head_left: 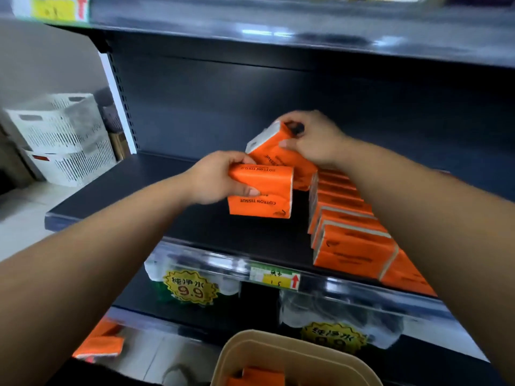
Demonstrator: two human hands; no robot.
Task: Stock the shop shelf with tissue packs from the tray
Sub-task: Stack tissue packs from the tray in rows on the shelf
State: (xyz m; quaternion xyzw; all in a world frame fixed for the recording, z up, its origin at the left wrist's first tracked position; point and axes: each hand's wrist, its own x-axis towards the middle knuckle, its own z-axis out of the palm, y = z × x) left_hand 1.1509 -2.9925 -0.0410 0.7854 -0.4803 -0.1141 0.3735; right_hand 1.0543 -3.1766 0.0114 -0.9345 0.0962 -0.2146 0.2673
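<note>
Currently, the left hand [214,178] grips the first tissue pack [263,195], fingers curled round its left end; the right hand [312,140] pinches the tilted second tissue pack [274,156] above the shelf [133,190].

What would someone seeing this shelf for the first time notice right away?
Bright orange stands out against the dark shelf: the left hand grips one tissue pack at centre, and the right hand holds a tilted pack just above it. A row of packs stands along the shelf's right side, and a yellow 9.9 sticker shows on the level below.
</note>
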